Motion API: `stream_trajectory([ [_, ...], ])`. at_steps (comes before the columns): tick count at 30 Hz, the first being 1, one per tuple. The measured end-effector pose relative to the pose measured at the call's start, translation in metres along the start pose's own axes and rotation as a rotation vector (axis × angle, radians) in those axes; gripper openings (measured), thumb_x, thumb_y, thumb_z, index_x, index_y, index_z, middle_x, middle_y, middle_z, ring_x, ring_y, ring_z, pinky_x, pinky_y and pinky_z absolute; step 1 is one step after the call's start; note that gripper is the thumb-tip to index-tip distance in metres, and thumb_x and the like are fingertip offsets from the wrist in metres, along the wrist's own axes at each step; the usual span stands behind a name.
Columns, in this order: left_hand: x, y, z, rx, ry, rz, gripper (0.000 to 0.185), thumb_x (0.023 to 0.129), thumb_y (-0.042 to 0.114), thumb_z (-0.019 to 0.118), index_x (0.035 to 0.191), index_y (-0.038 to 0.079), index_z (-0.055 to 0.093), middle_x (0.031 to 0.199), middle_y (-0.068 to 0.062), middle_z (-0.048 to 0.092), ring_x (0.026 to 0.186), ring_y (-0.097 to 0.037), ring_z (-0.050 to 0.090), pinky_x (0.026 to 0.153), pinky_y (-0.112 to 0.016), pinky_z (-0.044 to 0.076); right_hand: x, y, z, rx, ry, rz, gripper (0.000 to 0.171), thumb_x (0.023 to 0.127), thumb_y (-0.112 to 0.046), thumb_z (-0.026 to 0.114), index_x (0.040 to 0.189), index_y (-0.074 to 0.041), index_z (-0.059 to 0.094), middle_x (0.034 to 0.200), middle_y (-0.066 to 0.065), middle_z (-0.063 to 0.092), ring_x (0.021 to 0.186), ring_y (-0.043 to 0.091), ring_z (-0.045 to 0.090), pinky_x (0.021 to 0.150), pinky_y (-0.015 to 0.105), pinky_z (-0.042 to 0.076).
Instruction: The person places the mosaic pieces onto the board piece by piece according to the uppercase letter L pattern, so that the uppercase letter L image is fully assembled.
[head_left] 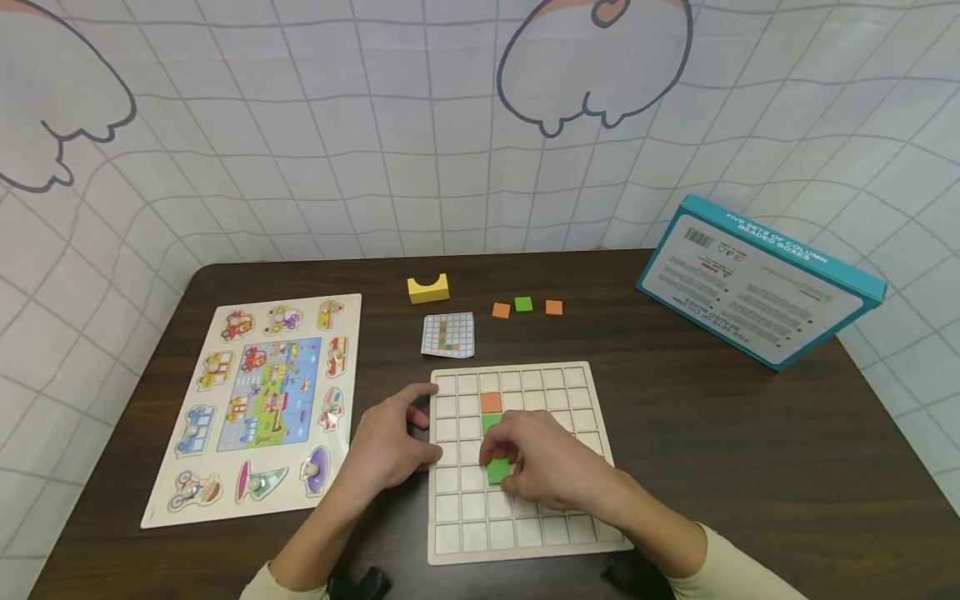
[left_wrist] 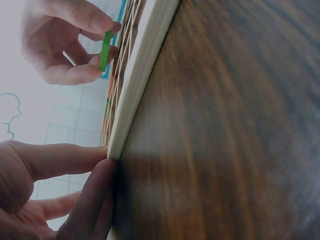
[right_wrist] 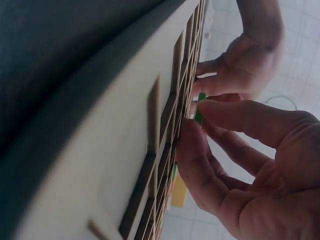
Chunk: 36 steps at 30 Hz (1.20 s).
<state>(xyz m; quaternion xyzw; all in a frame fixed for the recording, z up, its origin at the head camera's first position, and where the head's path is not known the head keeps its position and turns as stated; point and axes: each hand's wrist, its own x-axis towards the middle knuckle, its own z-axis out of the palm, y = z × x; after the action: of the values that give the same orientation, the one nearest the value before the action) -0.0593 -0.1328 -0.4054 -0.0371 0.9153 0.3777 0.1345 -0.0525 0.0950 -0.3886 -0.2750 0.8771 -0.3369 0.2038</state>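
A pale wooden grid board (head_left: 468,533) lies flat on the dark table. On its left edge rest the thumb and index finger of my left hand (head_left: 387,442), both fairly straight. My right hand (head_left: 555,462) pinches a green square tile (head_left: 498,472) between thumb and fingers over the board's middle. In the left wrist view this green tile (left_wrist: 105,51) stands tilted on edge, just above the grid. An orange tile (head_left: 491,402) sits in a cell of the third column, with a second green tile (head_left: 491,422) directly below it, partly hidden by the right hand.
Behind the board lie a pattern card (head_left: 448,335), a yellow arch block (head_left: 428,289), two orange tiles (head_left: 553,307) and a green one (head_left: 523,304). A vehicle knob puzzle (head_left: 210,492) lies left; a teal box (head_left: 757,283) stands at the back right.
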Motion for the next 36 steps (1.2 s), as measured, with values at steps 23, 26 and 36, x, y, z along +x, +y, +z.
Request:
stream_trajectory([
  [23, -0.0007, 0.0022, -0.0014, -0.005, -0.010, -0.004, 0.074, 0.072, 0.004, 0.087, 0.141, 0.016, 0.062, 0.093, -0.005, 0.066, 0.069, -0.017, 0.059, 0.060, -0.030, 0.046, 0.0001, -0.0008, 0.0039, -0.056, 0.005, 0.017, 0.029, 0.073, 0.004, 0.078, 0.092, -0.018, 0.075, 0.080, -0.005, 0.062, 0.078, 0.016, 0.054, 0.073, 0.027, 0.044],
  [26, -0.0007, 0.0024, -0.0015, -0.005, -0.011, -0.005, 0.075, 0.072, 0.004, 0.088, 0.142, 0.016, 0.062, 0.093, -0.005, 0.066, 0.069, -0.017, 0.059, 0.060, -0.030, 0.046, 0.0004, -0.0003, 0.0041, -0.056, 0.002, 0.020, 0.029, 0.073, 0.004, 0.079, 0.092, -0.018, 0.075, 0.080, -0.005, 0.062, 0.078, 0.014, 0.054, 0.075, 0.028, 0.043],
  [36, -0.0009, 0.0023, -0.0011, -0.005, -0.014, -0.007, 0.075, 0.072, 0.004, 0.088, 0.142, 0.016, 0.062, 0.093, -0.005, 0.066, 0.067, -0.017, 0.059, 0.059, -0.030, 0.046, 0.0006, 0.0014, 0.0050, -0.049, 0.005, 0.014, 0.029, 0.073, 0.004, 0.079, 0.092, -0.017, 0.075, 0.081, -0.005, 0.063, 0.078, 0.012, 0.054, 0.074, 0.027, 0.045],
])
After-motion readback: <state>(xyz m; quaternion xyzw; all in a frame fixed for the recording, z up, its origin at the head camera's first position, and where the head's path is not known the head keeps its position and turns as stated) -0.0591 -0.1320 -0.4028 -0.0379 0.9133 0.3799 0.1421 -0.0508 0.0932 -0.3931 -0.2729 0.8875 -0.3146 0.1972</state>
